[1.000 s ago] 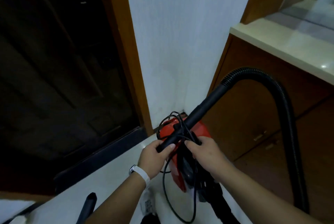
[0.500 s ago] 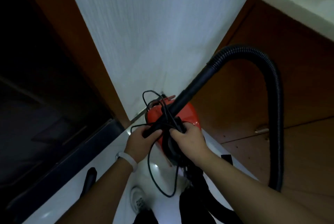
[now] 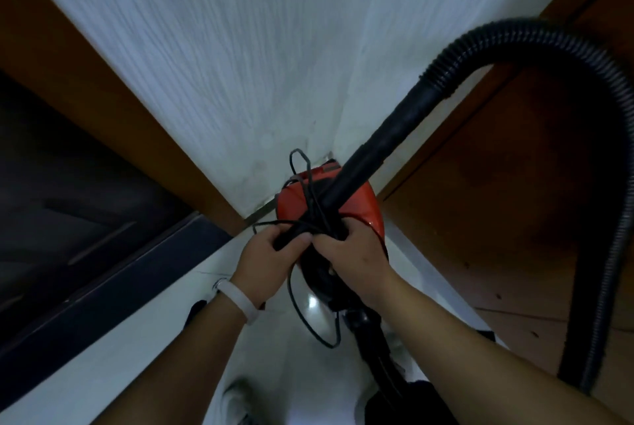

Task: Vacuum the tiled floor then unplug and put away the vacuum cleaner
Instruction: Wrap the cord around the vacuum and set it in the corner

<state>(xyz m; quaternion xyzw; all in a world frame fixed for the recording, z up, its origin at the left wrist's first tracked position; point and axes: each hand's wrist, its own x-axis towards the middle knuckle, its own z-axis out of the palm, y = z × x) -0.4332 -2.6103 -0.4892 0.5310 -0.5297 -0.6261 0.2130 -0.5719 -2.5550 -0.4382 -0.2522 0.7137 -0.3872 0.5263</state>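
- left hand (image 3: 266,265) — its fingers (image 3: 299,238) curl tight round the near end of the black rigid tube (image 3: 377,147), pinching strands of the power cord (image 3: 297,304) against it
- right hand (image 3: 358,261) — its fingers (image 3: 348,229) are curled over the dark top of the vacuum cleaner (image 3: 363,205), pressed together, gripping it where the cord is bunched; the two hands touch at the knuckles
- a white wristband (image 3: 240,297) sits on the left wrist
- the vacuum cleaner, red with a black near end, is under both hands; whether it rests on the tiled floor (image 3: 137,356) i cannot tell
- the cord is looped over the top of the vacuum cleaner; one loop hangs below it, another sticks up at its far side
- the rigid tube slants up and to the right from the vacuum cleaner; the ribbed hose (image 3: 614,184) arches from its upper end and drops down far to the right
- just beyond the vacuum cleaner stands a white wall (image 3: 240,47); to its right a brown wooden cabinet (image 3: 497,201); to its left a wooden door frame (image 3: 103,88) and a dark door (image 3: 68,184)
- a shoe (image 3: 236,397) shows on the floor nearer than the vacuum cleaner
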